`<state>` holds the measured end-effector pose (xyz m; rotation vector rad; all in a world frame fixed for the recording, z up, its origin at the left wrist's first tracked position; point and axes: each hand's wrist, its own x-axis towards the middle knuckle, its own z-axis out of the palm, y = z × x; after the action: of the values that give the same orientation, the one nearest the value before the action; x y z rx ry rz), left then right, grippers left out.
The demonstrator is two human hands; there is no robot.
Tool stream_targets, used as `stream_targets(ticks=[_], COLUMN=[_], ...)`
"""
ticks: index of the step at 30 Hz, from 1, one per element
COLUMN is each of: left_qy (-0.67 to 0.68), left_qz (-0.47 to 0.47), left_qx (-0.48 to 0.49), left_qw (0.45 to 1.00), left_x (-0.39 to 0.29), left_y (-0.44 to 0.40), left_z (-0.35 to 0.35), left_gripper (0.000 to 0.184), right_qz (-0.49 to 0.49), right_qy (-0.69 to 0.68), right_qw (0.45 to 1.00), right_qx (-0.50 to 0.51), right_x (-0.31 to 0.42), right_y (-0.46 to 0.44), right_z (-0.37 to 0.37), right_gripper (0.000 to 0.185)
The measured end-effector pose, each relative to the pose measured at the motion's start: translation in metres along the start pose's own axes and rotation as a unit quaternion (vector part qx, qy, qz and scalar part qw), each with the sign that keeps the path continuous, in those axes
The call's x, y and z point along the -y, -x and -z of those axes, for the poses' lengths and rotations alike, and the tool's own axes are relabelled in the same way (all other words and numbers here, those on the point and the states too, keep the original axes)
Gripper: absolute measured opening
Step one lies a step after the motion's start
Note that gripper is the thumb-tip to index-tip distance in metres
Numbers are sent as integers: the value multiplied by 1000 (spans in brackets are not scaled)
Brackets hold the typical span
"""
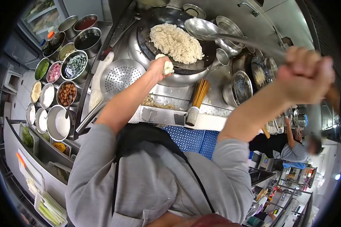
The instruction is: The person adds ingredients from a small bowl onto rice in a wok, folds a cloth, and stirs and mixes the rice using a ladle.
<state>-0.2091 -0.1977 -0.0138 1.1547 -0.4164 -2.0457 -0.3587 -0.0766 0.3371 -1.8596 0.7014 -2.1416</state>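
Note:
A large dark wok (pixel 146 38) sits on the stove with a mound of white rice (pixel 176 43) in it. My left hand (pixel 159 71) is closed around a folded pale cloth (pixel 168 68) at the wok's near rim. The wok's handle, if there is one under the cloth, is hidden. My right hand (pixel 305 75) is raised at the right, fingers wrapped round the long handle of a steel ladle (pixel 201 28). The ladle's bowl hangs over the far right side of the wok, beside the rice.
A perforated strainer (pixel 122 77) lies left of the wok. A bamboo brush (pixel 201 94) stands at the stove's front edge. Steel bowls of ingredients (pixel 75 65) crowd the left counter. Metal sieves (pixel 241 89) are at the right. Another person (pixel 291 149) works farther right.

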Motion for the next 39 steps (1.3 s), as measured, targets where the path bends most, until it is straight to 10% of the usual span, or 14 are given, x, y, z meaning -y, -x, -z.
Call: stream_targets(ticks=[2, 4, 6, 12, 13, 16, 20, 23, 31, 33, 39], left_qy=[-2, -7, -21, -103, -196, -480, -665, -662, -671, -673, -675], left_qz=[-2, -11, -24, -173, -277, -642, -506, -542, -562, -565, -553], left_qx=[4, 1, 6, 66, 79, 8, 41, 61, 54, 51, 62], left_qw=[1000, 1000, 999, 977, 937, 598, 547, 514, 481, 475, 483], left_x=[0, 2, 1, 28, 36, 21, 11, 12, 9, 10, 10], left_y=[-1, 6, 1, 74, 80, 94, 57, 48, 44, 42, 49], left_z=[1, -1, 2, 8, 13, -3, -10, 1, 3, 3, 1], left_gripper=[9, 9, 15, 34, 38, 50, 61, 63, 63, 61, 57], right_qz=[40, -115, -73, -63, -45, -116, -148, -143, -184, -228, -127], right_qy=[87, 28, 65, -104, -181, -65, 32, -138, 140, -74, -24], right_qw=[990, 983, 994, 992, 982, 988, 988, 979, 970, 971, 982], right_qx=[-101, -139, -47, -29, 5, -75, -32, 53, -78, 28, -140], right_x=[-72, -183, -217, -139, -151, -244, -217, -131, -188, -147, -212], right_y=[54, 122, 81, 23, 34, 77, 7, 27, 4, -13, 72], right_z=[2, 3, -12, -46, -33, -26, -56, -59, -55, -10, -2], right_gripper=[25, 28, 22, 25, 25, 26, 26, 28, 22, 30, 23])
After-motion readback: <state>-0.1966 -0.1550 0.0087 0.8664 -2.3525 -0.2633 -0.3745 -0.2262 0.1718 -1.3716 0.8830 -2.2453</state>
